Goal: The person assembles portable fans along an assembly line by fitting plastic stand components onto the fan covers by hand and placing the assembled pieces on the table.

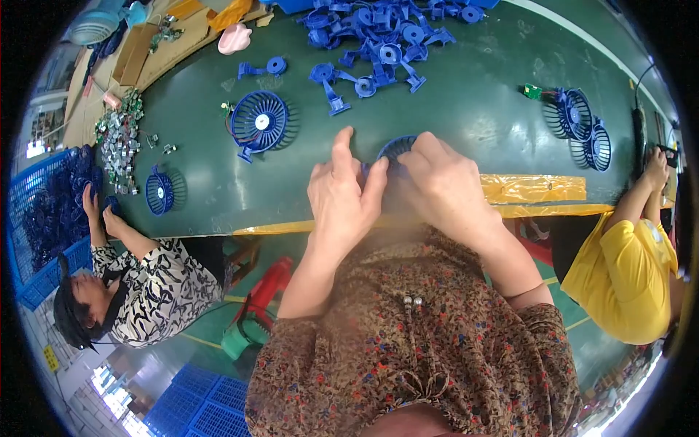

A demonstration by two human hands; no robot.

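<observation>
A round blue fan guard (396, 148) with radial ribs is between my hands near the front edge of the table, mostly covered by them. My left hand (342, 191) grips its left side; the thumb is bent in against it, while the index finger points up and away. Closed fingers of my right hand (445, 182) press together over the guard's right side, hiding whatever they pinch. Beyond my left hand lies another blue fan guard (261, 121) with a white hub, thin wires and a small circuit board.
Blue plastic brackets (389, 54) are heaped at the table's far side. Circuit boards (120, 142) are piled at left. More blue fan guards (575, 115) lie at right. Yellow tape (535, 188) runs along the front edge. Co-workers sit on both sides, with a blue crate (29, 189) at left.
</observation>
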